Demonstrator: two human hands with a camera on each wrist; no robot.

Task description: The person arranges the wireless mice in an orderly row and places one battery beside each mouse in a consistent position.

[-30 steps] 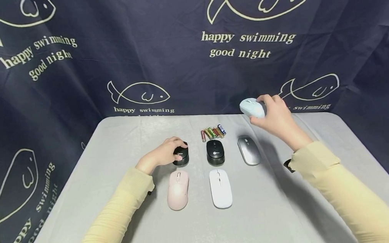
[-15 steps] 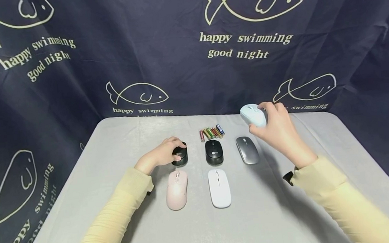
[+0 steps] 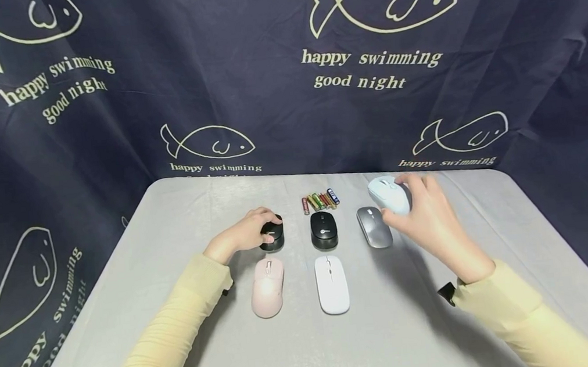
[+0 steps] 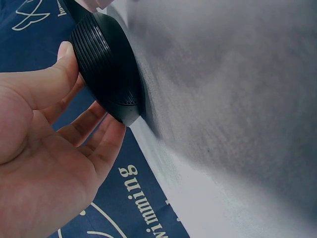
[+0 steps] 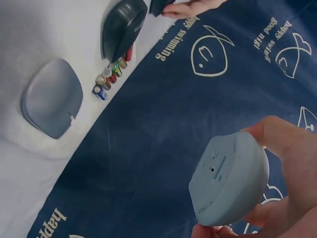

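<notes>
My left hand (image 3: 245, 230) grips a black computer mouse (image 4: 106, 64) that sits on the table; in the left wrist view the thumb is on its ribbed side and the fingers lie round its far end. My right hand (image 3: 427, 218) holds a light blue mouse (image 3: 388, 195) by its sides, thumb and fingers apart across it. The right wrist view shows the underside of the blue mouse (image 5: 230, 178), raised off the table. Just left of it in the head view lies a grey mouse (image 3: 374, 227).
A second black mouse (image 3: 324, 230) stands mid-table, with several small batteries (image 3: 319, 200) in a row behind it. Nearer the front lie a pink mouse (image 3: 268, 288) and a white mouse (image 3: 332, 285). A dark blue curtain (image 3: 278, 121) hangs behind the table (image 3: 298, 352).
My right hand has come down and nearer to the front with the blue mouse, close beside the grey one. The left hand stays on its black mouse.
</notes>
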